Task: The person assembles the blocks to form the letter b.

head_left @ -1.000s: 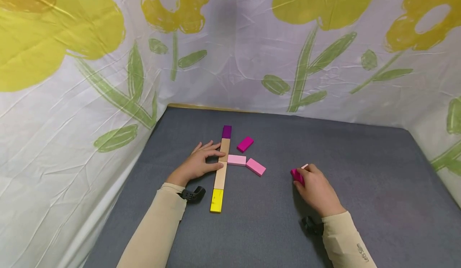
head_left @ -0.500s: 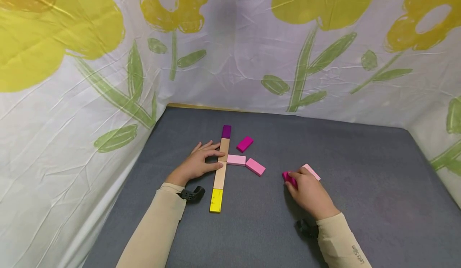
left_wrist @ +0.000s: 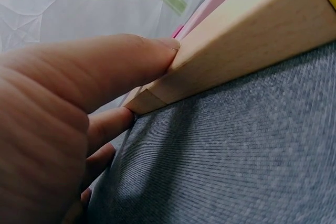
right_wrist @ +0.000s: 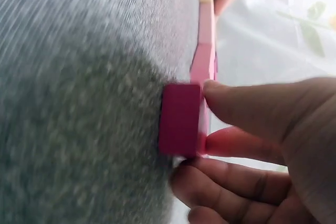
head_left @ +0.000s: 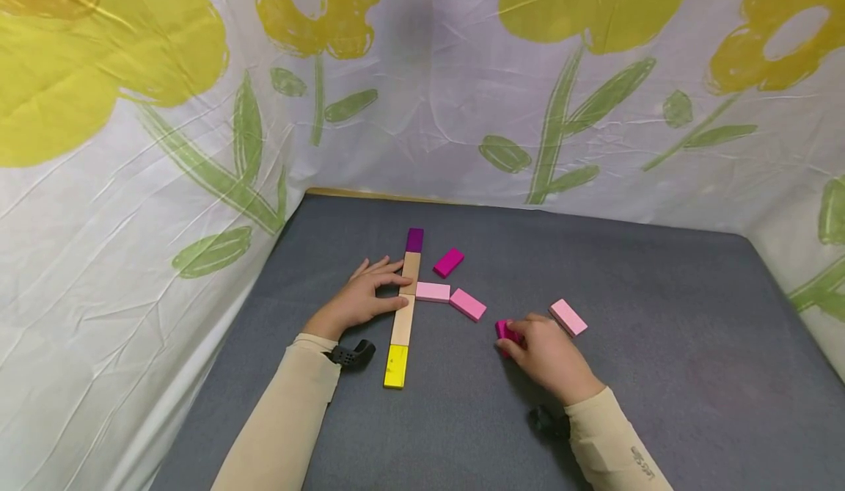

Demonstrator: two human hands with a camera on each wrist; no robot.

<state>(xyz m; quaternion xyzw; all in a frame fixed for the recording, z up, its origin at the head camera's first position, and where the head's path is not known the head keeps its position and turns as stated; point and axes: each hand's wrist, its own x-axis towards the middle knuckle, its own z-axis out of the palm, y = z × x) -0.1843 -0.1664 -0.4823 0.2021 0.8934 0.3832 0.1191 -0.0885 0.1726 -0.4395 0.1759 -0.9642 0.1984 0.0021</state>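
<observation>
Blurred lettering marks the right sleeve (head_left: 604,432), lower right; the right hand (head_left: 553,355) pinches a magenta block (right_wrist: 180,119), right of centre; the left hand (head_left: 359,300), fingers loosely extended, touches wooden blocks (head_left: 403,324), centre; grey cloth table (head_left: 673,293), flowered curtain (head_left: 422,124) above

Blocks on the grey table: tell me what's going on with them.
A person's right hand pinches a magenta block. The left hand touches two wooden blocks, which lie in a line between a purple block and a yellow block. A pale pink block juts from that line, with a mid-pink block angled at its end. A loose magenta block and a loose pale pink block lie apart.
</observation>
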